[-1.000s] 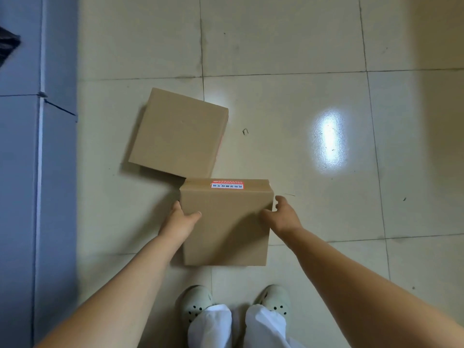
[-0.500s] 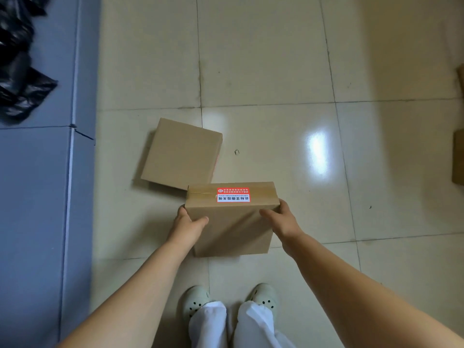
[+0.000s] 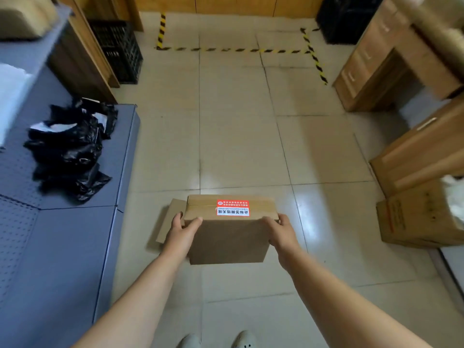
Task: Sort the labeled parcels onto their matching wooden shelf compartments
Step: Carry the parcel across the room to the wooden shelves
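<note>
A brown cardboard parcel (image 3: 227, 241) with a red and white label (image 3: 233, 207) on its top edge is held up off the tiled floor between both hands. My left hand (image 3: 181, 233) grips its left side and my right hand (image 3: 280, 231) grips its right side. A second flat cardboard parcel (image 3: 168, 219) lies on the floor behind and to the left, mostly hidden by the held one and my left hand.
A grey-blue padded platform (image 3: 62, 247) runs along the left with black plastic bags (image 3: 70, 151) on it. Wooden furniture (image 3: 391, 71) and a cardboard box (image 3: 416, 217) stand at the right. Yellow-black tape (image 3: 236, 49) marks the far floor. A black crate (image 3: 116, 51) sits at far left.
The parcel has risen from the floor in both hands. The view has tilted up, so the room ahead now shows and the second parcel is mostly hidden.
</note>
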